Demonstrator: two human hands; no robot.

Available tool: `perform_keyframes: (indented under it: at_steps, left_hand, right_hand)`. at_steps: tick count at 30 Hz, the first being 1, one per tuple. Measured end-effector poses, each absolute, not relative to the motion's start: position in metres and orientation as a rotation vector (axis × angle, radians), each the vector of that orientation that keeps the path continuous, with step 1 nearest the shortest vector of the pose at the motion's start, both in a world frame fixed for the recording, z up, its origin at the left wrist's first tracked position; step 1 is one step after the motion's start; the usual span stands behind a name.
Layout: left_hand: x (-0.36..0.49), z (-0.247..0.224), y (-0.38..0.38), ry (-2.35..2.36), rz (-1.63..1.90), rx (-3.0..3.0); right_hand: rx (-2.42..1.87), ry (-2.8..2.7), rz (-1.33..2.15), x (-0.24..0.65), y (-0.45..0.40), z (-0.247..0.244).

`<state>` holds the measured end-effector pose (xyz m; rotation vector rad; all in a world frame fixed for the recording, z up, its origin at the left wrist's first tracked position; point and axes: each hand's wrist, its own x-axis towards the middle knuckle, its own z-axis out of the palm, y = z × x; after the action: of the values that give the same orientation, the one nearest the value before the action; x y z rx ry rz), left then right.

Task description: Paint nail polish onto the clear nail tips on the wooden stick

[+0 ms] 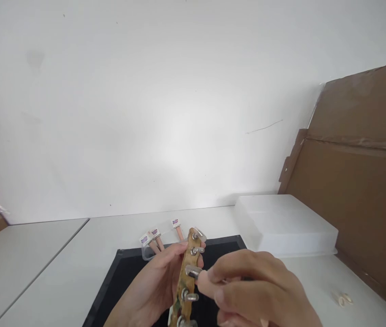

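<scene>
My left hand (pixel 152 284) is closed around a narrow wooden strip (pixel 183 284), mottled yellow-brown, held up at a slant. A row of metal pegs (pixel 190 297) sticks out of its side; some seem to have clear plastic caps. My right hand (pixel 261 286) pinches a pale pink stick (pixel 206 284). Its end meets a clear-capped peg (pixel 193 271) near the strip's middle. My fingers hide the rest of the stick. Behind my left hand, several pink sticks with white labels (pixel 155 233) lie in a clear plastic tray (pixel 147 255).
Under my hands lies a black mat (pixel 124 272) on the white table (pixel 53 254). A translucent white box (pixel 288 222) stands at the right, against a brown cardboard sheet (pixel 356 195). Small pale rings (pixel 344 299) lie at the lower right. A white wall (pixel 145 113) rises behind.
</scene>
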<state>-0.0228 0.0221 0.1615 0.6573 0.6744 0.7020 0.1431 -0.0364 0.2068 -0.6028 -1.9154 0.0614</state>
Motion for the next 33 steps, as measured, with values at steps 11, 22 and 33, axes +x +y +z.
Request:
perform_keyframes:
  at_steps: [11, 22, 33]
  left_hand:
    - [-0.026, 0.162, 0.020, 0.668, 0.699, 0.711]
    - [-0.024, 0.164, 0.018, 0.667, 0.710, 0.691]
    - [-0.025, 0.165, 0.019, 0.682, 0.700, 0.711]
  right_hand:
    - [-0.693, -1.932, 0.203, 0.151, -0.034, 0.206]
    - [-0.595, -2.014, 0.354, 0.151, -0.030, 0.210]
    - [-0.580, -1.914, 0.316, 0.154, -0.027, 0.204]
